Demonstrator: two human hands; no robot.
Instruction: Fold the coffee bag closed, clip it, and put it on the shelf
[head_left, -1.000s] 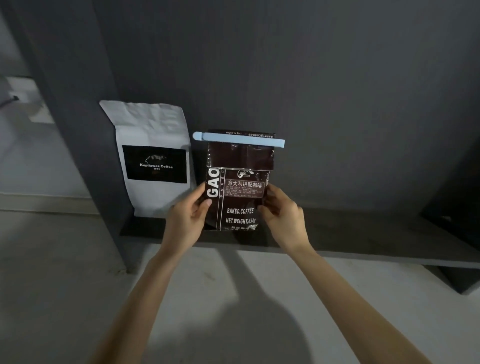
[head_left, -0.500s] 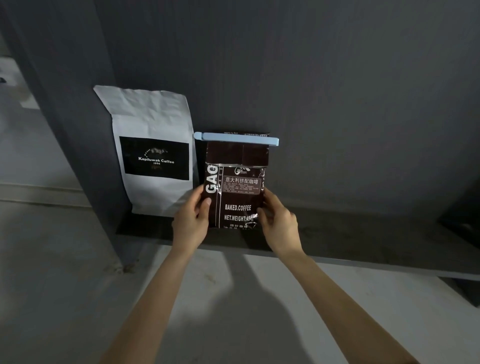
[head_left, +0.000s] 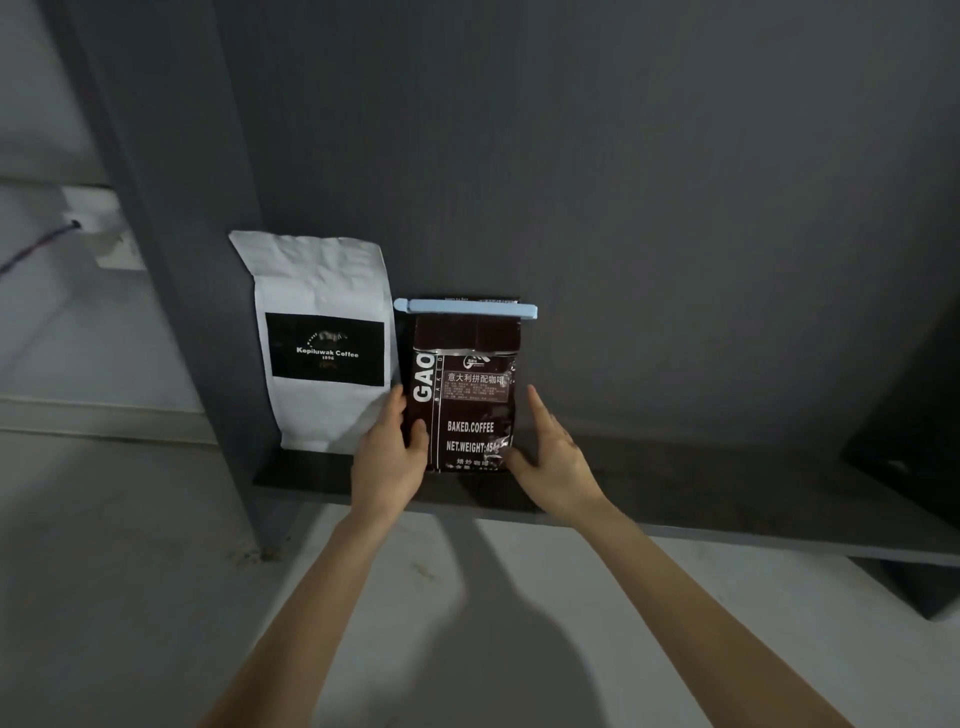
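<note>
— At the middle of the frame, what stands on the shelf (head_left: 727, 499)?

— The dark coffee bag (head_left: 465, 395), upright on the dark board, its top folded over and pinched under a pale blue clip (head_left: 466, 307) that lies level across it. Just left of it stands a white bag (head_left: 324, 343) with a black label, the two nearly touching.

— And the hands?

— Both are on the dark bag's lower half. The left hand (head_left: 392, 457) grips the left edge, thumb on the front and fingers behind, closed on it. The right hand (head_left: 553, 457) is at the right edge with fingers straight and together, thumb at the bottom corner; I cannot tell whether it grips or only rests there.

— Anything else?

— A grey upright post (head_left: 171, 260) at the left, pale floor (head_left: 130, 597) below.
</note>
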